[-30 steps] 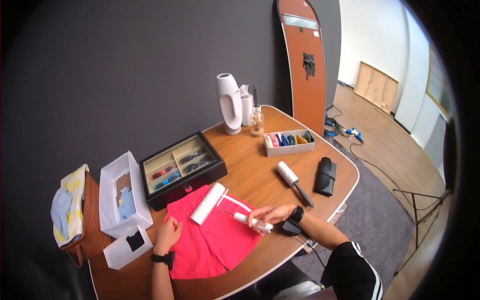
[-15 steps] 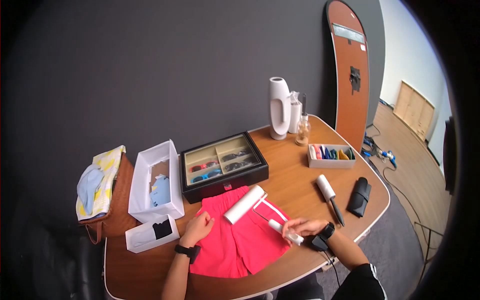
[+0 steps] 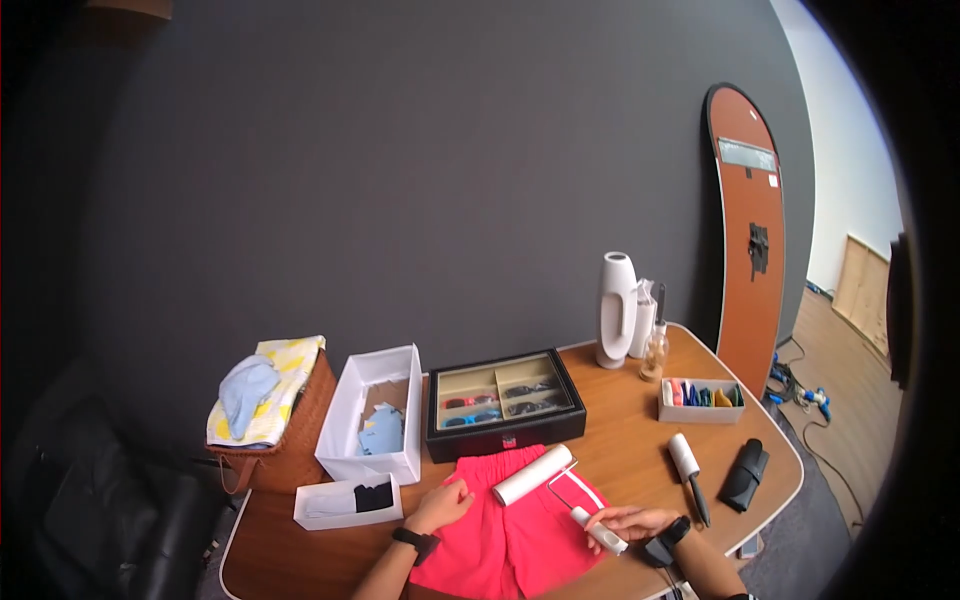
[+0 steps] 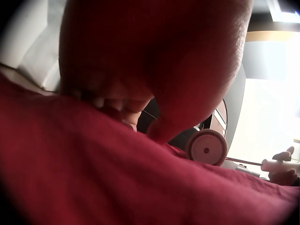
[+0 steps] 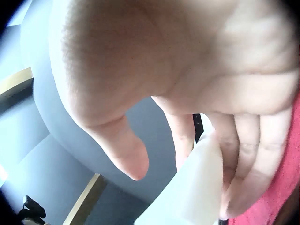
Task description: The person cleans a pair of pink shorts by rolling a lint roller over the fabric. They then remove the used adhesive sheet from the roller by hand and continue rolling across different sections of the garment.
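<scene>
Bright pink shorts (image 3: 500, 530) with a white side stripe lie spread on the wooden table. My left hand (image 3: 446, 505) rests on their left side, fingertips and thumb against the cloth in the left wrist view. A large white lint roller (image 3: 533, 475) lies across the upper part of the shorts, its thin metal arm leading to a white handle (image 5: 192, 187). My right hand (image 3: 632, 522) holds that handle loosely near the right leg of the shorts. In the right wrist view the fingers are bent about the handle, while the thumb stands away from it.
Behind the shorts stands a black sunglasses case (image 3: 505, 440). Left are a white box (image 3: 408, 465), a smaller sock box (image 3: 345, 520) and a brown basket (image 3: 300, 425). To the right lie a smaller lint roller (image 3: 685, 458), a black pouch (image 3: 745, 475) and a box of rolled cloths (image 3: 700, 412).
The head view has tilted up and turned left, so everything sits lower and further right in it. Both hands and the large roller keep nearly the same places on the shorts.
</scene>
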`<state>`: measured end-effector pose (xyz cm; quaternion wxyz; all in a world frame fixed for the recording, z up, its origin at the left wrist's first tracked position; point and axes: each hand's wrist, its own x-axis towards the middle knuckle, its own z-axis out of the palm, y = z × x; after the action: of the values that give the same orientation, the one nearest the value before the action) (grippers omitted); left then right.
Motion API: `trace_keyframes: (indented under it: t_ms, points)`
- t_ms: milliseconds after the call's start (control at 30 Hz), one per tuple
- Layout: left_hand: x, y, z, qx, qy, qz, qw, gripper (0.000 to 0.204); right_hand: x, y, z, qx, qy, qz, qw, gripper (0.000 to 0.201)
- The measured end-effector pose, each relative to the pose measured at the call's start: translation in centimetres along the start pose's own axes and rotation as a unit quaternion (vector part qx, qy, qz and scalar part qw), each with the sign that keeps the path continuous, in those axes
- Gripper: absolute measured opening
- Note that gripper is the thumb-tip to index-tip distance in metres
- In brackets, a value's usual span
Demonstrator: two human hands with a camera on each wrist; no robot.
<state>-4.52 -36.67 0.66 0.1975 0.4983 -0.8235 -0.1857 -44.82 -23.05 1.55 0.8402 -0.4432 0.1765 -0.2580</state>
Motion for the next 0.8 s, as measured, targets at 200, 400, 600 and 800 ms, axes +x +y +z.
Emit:
trace_keyframes:
  t_ms: [200,400,600,800]
  points:
    - [0.3,-1.1,0.8,-0.006,-0.012,0.017,1.000,0.028,-0.5,1.3,-2.6,0.056,-0.014,0.009,0.998,0.031]
    - [0.4,-1.4,1.1,-0.012,-0.013,0.003,1.000,0.029,-1.2,2.0,-4.4,0.029,-0.090,0.073,0.993,0.031]
    - [0.2,-0.9,0.9,-0.004,-0.013,0.004,1.000,0.028,0.0,0.4,-1.0,0.023,-0.009,0.025,0.999,0.034]
    - [0.1,-0.7,0.7,-0.006,-0.013,0.004,1.000,0.028,-0.4,1.8,-2.6,0.054,-0.012,0.013,0.998,0.030]
